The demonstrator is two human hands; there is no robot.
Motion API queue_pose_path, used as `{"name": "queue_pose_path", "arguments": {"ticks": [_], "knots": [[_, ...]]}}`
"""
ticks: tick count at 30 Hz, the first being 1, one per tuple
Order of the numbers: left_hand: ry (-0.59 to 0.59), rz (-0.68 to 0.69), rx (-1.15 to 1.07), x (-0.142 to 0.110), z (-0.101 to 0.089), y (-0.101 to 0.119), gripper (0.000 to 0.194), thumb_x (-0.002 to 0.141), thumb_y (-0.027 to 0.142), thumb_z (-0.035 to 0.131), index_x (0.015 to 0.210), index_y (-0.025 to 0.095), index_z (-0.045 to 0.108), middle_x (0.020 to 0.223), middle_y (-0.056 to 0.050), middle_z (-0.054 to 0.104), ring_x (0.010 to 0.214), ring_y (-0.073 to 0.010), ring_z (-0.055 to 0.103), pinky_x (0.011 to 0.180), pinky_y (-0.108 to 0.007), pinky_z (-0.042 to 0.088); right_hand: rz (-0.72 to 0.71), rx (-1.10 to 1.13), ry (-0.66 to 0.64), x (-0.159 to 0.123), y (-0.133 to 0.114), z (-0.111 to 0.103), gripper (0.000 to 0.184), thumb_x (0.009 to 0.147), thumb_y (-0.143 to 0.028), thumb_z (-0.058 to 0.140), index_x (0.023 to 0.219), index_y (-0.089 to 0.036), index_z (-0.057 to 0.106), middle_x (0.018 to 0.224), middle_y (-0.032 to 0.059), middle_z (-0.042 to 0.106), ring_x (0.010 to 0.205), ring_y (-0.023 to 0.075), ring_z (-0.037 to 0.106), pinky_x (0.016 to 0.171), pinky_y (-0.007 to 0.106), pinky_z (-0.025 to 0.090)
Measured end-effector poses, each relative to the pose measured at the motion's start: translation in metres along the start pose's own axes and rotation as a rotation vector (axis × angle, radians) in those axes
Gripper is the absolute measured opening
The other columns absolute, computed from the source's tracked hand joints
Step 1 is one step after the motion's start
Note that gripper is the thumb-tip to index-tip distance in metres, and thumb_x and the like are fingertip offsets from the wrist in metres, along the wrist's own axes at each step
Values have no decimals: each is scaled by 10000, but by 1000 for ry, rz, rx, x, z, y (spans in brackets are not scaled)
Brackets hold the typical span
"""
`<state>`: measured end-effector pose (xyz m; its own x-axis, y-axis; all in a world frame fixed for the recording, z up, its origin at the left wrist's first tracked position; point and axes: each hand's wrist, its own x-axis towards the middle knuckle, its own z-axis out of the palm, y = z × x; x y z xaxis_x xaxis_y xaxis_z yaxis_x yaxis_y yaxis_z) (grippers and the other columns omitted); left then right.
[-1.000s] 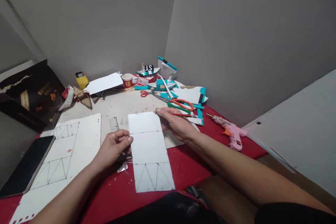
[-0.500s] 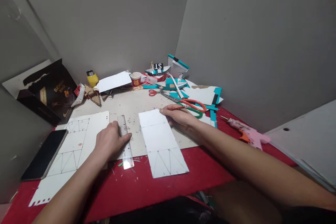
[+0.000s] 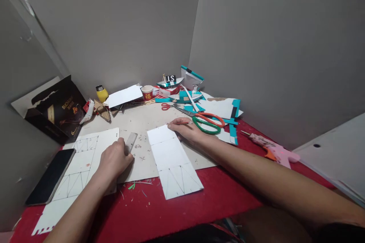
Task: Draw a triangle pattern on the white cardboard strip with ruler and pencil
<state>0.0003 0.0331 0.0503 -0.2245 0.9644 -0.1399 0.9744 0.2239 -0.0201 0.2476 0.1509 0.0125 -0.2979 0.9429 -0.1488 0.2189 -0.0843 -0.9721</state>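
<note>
My left hand (image 3: 116, 156) is closed on a clear ruler (image 3: 131, 142), whose far end sticks out past the fingers while my hand hides the rest. Between my hands lies a white card strip (image 3: 168, 150) with pencil lines across it and zigzag lines at its near end. A red pencil (image 3: 182, 123) is gripped in my right hand (image 3: 184, 129), whose fingertips rest at the strip's far right corner. Left of my left hand, a larger paper sheet (image 3: 85, 163) carries a similar line drawing.
A black phone (image 3: 51, 176) lies on the sheet's left edge. Big scissors (image 3: 209, 121), small red scissors (image 3: 165, 106) and a pink glue gun (image 3: 273, 150) lie to the right and beyond. A paper cup (image 3: 147, 93), a yellow bottle (image 3: 102, 93) and paper boats (image 3: 170, 81) stand at the back.
My left hand has closed more around the ruler, which is now turned, its far end angled rightward. My right hand stays at the strip's corner with the pencil. The camera view has shifted slightly.
</note>
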Motion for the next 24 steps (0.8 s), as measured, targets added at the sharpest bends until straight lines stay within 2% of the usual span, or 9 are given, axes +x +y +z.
{"name": "queue_pose_path", "arguments": {"ticks": [3, 6, 9, 12, 15, 19, 24], "knots": [[26, -6, -14, -5, 4, 4, 346, 949, 353, 611, 1247, 178, 582, 1245, -98, 611, 1036, -236, 638, 863, -445, 554, -134, -5, -4, -7, -3, -6, 205, 842, -337, 685, 888, -142, 646, 664, -7, 593, 518, 121, 557, 474, 248, 474], [64, -17, -54, -5, 10, 3, 360, 947, 352, 615, 1257, 175, 575, 1258, -100, 604, 1046, -241, 635, 867, -453, 553, -233, -19, 6, -11, -5, -15, 247, 760, -364, 725, 872, -161, 641, 587, -11, 579, 492, 132, 536, 448, 248, 441], [113, -9, -127, -2, 11, -4, 326, 953, 350, 605, 1224, 170, 591, 1199, -92, 631, 997, -224, 648, 846, -433, 557, -313, -24, 80, -9, -5, -22, 258, 753, -379, 719, 890, -177, 636, 606, -1, 592, 543, 144, 548, 504, 260, 461], [172, 38, -235, 1, 8, -13, 210, 964, 262, 506, 1090, 162, 642, 936, -86, 707, 853, -237, 672, 790, -409, 530, -342, 2, 155, -4, 0, -23, 282, 802, -411, 665, 964, -186, 616, 747, 37, 648, 666, 179, 629, 576, 283, 515], [223, 85, -391, -1, 3, -19, 244, 926, 304, 461, 1009, 188, 659, 910, -90, 733, 818, -257, 674, 753, -393, 503, -327, 39, 185, -1, 7, -16, 309, 862, -445, 582, 1034, -189, 592, 874, 69, 681, 740, 192, 669, 584, 285, 537], [220, 130, -642, -8, -2, -18, 322, 890, 450, 483, 988, 209, 673, 898, -51, 740, 798, -220, 665, 729, -337, 505, -292, 66, 119, -11, 4, -5, 329, 883, -467, 550, 1027, -176, 603, 906, 85, 692, 737, 178, 663, 574, 272, 535], [70, 207, -872, -12, -4, 1, 329, 859, 466, 536, 950, 193, 696, 709, -14, 685, 633, -166, 607, 602, -276, 486, -275, 96, -85, -32, -18, 3, 359, 856, -411, 645, 1128, -181, 610, 941, 87, 699, 817, 185, 677, 627, 263, 556]]}}
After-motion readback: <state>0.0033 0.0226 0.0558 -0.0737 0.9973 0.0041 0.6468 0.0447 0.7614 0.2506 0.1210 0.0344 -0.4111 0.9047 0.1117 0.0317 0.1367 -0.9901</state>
